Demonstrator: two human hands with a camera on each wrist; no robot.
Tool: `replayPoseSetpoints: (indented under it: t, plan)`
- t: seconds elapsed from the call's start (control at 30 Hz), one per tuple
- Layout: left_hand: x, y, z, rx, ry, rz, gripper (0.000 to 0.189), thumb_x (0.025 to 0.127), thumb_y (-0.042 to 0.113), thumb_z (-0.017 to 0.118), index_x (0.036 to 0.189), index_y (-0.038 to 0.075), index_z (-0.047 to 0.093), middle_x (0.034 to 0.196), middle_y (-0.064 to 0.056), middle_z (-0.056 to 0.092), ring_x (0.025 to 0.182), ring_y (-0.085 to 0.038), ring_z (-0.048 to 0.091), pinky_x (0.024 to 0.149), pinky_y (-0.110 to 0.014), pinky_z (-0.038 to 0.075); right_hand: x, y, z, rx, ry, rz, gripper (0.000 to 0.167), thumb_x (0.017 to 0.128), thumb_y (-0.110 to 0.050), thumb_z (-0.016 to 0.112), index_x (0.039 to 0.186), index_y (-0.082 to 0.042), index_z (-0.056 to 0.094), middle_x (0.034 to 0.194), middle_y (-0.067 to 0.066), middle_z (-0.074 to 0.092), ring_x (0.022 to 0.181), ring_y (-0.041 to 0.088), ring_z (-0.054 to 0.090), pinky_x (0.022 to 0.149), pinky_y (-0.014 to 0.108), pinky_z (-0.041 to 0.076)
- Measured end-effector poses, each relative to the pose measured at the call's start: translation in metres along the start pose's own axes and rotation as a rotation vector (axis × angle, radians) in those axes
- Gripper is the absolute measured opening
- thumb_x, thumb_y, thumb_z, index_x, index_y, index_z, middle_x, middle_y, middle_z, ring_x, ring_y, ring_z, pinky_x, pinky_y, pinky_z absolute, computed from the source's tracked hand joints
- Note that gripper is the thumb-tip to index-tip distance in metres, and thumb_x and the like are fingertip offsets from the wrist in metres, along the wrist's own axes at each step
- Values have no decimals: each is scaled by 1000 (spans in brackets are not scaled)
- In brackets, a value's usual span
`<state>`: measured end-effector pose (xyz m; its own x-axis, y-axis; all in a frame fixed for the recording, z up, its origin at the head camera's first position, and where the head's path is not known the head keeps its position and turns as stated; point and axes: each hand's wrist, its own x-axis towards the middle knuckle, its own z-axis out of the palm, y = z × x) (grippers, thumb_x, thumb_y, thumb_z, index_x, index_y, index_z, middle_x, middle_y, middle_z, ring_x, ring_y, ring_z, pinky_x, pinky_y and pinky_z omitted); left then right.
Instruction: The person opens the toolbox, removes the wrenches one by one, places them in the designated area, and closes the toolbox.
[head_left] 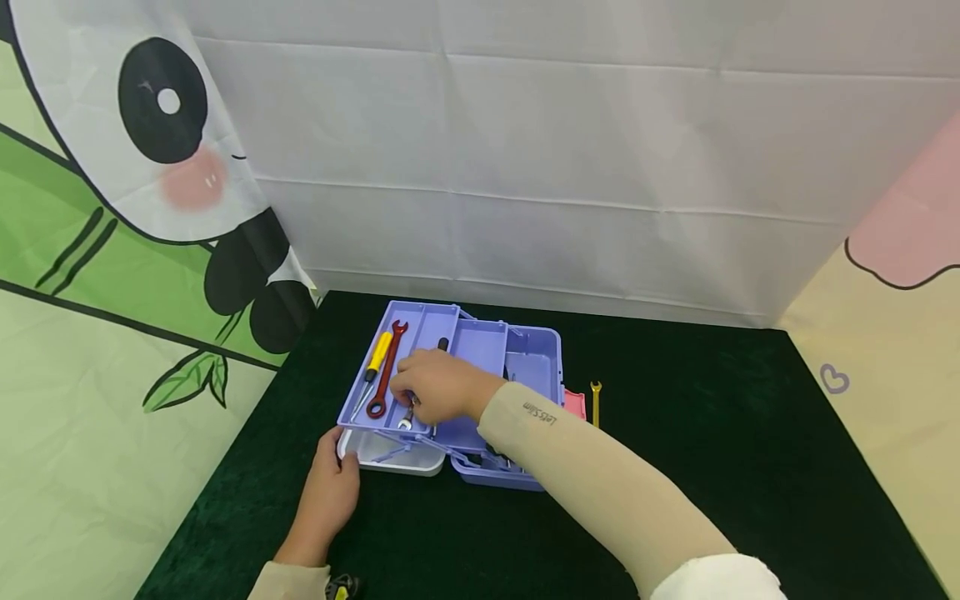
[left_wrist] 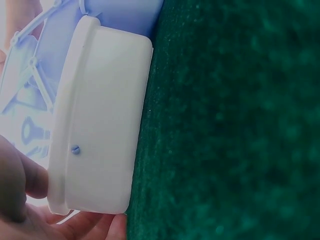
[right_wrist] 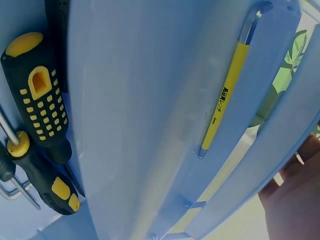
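A lavender toolbox (head_left: 536, 337) stands unfolded on the dark green cloth, its tiered trays spread leftward. My left hand (head_left: 327, 487) grips the front left corner of its white lid (left_wrist: 107, 110), thumb above and fingers beneath. Over the top tray (head_left: 431, 317), my right hand (head_left: 438, 386) bends its fingers around a tool with a dark end (head_left: 443, 343) and a silver end (head_left: 406, 421); the hand hides its middle. Left of it lie a red combination wrench (head_left: 387, 371) and a yellow-and-black screwdriver (head_left: 378, 354).
Black-and-yellow screwdrivers (right_wrist: 42, 95) lie in the deep compartment. A yellow-labelled hex key (right_wrist: 225, 97) lies in a tray. Right of the box are a yellow wrench (head_left: 596, 402) and a pink item (head_left: 574, 404). A white backdrop (head_left: 525, 167) hangs behind the table.
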<state>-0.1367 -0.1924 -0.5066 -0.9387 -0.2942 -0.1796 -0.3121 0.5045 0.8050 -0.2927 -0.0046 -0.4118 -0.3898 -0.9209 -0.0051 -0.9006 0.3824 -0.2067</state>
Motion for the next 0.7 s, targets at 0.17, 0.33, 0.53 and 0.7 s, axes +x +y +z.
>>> replayPoseSetpoints:
  t: [0.17,0.33,0.53,0.7]
  plan:
    - [0,-2,0,-3,4,9,57,110,18,32,161,0,13,162,-26,25,128,-40,44,113,-63,34,2,-2,0,-25,-35,-6,20,88,-11,73,92,-28,64,95,-11,54,97,12,47,90,30,40]
    - [0,-4,-1,-4,1,20,57,111,19,33,161,1,14,158,-24,30,123,-38,47,106,-57,42,3,-4,-3,-42,-58,-7,19,90,-11,72,91,-29,64,96,-10,54,98,13,48,92,31,41]
    - [-1,-2,-1,0,0,19,57,111,19,33,161,1,14,157,-24,31,122,-37,48,104,-56,42,1,-5,-4,-36,-73,-12,21,93,-9,69,95,-29,64,101,-11,56,101,12,48,95,31,42]
    - [0,-3,0,7,6,16,57,110,18,32,161,0,14,157,-25,30,121,-37,48,101,-55,44,1,-6,-5,-33,-80,-28,23,96,-8,67,99,-30,64,103,-12,57,101,12,48,94,27,42]
